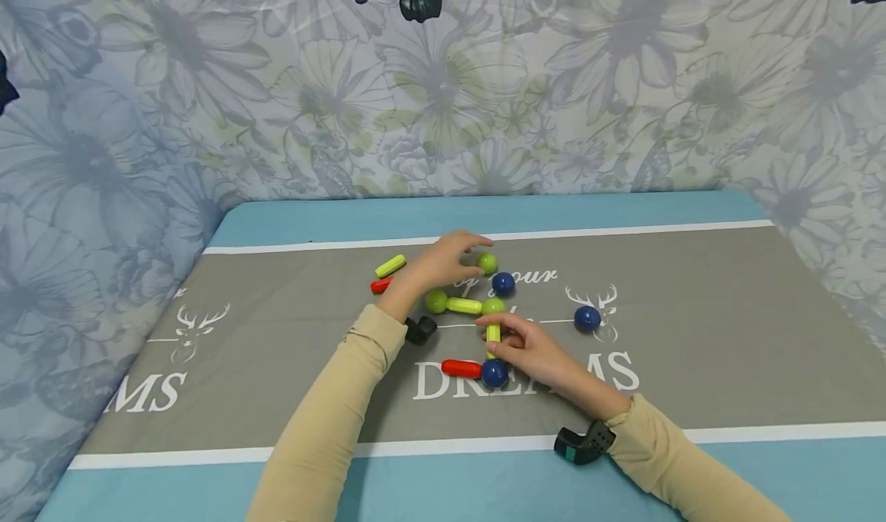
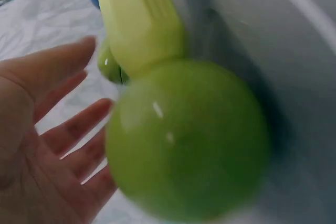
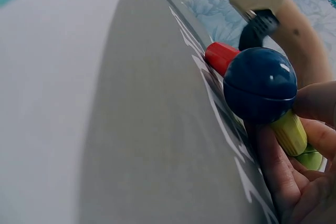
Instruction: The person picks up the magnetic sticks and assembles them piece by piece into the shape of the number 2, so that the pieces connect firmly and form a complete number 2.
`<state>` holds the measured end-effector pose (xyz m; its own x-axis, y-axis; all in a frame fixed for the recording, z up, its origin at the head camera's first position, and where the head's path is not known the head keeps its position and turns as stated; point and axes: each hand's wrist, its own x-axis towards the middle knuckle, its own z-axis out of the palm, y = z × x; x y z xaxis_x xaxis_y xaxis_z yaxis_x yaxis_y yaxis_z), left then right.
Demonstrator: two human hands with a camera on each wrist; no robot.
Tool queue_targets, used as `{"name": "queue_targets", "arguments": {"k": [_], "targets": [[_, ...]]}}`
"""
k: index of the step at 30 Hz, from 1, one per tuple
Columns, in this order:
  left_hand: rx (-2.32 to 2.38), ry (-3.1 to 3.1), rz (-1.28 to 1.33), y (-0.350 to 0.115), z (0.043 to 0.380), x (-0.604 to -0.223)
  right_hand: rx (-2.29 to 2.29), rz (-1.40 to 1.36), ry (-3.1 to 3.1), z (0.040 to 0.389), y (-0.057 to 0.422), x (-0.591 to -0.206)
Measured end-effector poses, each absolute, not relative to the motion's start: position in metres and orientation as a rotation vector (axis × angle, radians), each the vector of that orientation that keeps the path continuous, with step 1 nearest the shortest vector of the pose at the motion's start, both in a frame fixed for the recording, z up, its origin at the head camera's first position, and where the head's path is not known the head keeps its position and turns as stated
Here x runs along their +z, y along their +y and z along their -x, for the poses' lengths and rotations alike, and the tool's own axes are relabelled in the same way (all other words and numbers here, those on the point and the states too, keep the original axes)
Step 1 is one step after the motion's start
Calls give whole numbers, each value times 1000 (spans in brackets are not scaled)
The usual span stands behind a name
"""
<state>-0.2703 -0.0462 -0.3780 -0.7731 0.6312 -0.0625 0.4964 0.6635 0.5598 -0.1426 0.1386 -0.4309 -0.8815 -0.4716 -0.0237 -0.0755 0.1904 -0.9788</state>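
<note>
My left hand (image 1: 446, 262) is spread with its fingers apart beside a loose green ball (image 1: 487, 263); whether it touches the ball I cannot tell. In the left wrist view that hand (image 2: 58, 135) appears behind a large green ball (image 2: 189, 140) joined to a yellow-green rod (image 2: 142, 19). This rod runs to another green ball (image 1: 494, 307). From there a second yellow-green rod (image 1: 493, 333) leads to a blue ball (image 1: 494, 374) with a red rod (image 1: 461, 369) on its left. My right hand (image 1: 529, 350) pinches the second rod, its fingers beside the blue ball (image 3: 261, 85).
Two loose blue balls lie on the grey cloth (image 1: 727, 330): one ball (image 1: 503, 284) near the loose green one, another ball (image 1: 587, 319) farther right. Behind the left wrist are a yellow-green rod (image 1: 391, 266) and a partly covered red rod (image 1: 381, 285). A flowered curtain (image 1: 484, 122) stands behind.
</note>
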Motion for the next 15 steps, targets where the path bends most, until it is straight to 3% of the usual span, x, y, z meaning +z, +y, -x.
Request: {"name": "queue_targets", "arguments": {"k": [9, 15], "targets": [[526, 2661, -902, -27, 278, -380, -1762, 562, 2153, 144, 138, -430], [638, 2770, -885, -39, 266, -370, -1757, 549, 2154, 144, 139, -430]]}}
